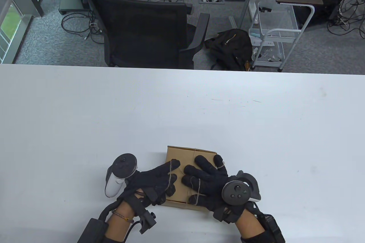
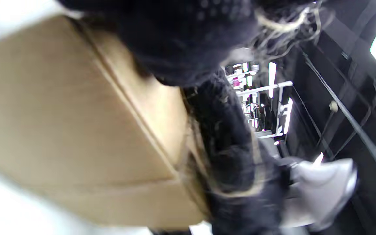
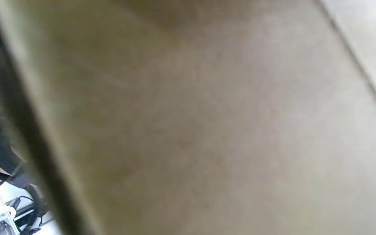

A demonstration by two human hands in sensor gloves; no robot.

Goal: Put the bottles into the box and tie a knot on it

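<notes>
A small brown cardboard box [image 1: 185, 154] lies shut near the table's front edge, and no bottles show. Thin pale string [image 1: 195, 151] runs over its far edge and top. My left hand [image 1: 168, 177] rests on the box's left side with its fingers curled, and the string crosses them. My right hand [image 1: 199, 174] lies flat on the lid with its fingers spread, string looped over some of them. In the left wrist view the box [image 2: 60, 114] fills the left, with black gloved fingers [image 2: 191, 39] and frayed string [image 2: 282, 23] above it. The right wrist view shows only blurred cardboard [image 3: 207, 130].
The white table [image 1: 256, 117] stretches wide around the box. Beyond its far edge stand a black office chair [image 1: 142, 26], a black bag [image 1: 231, 46] on the floor and a white wire cart [image 1: 271, 35].
</notes>
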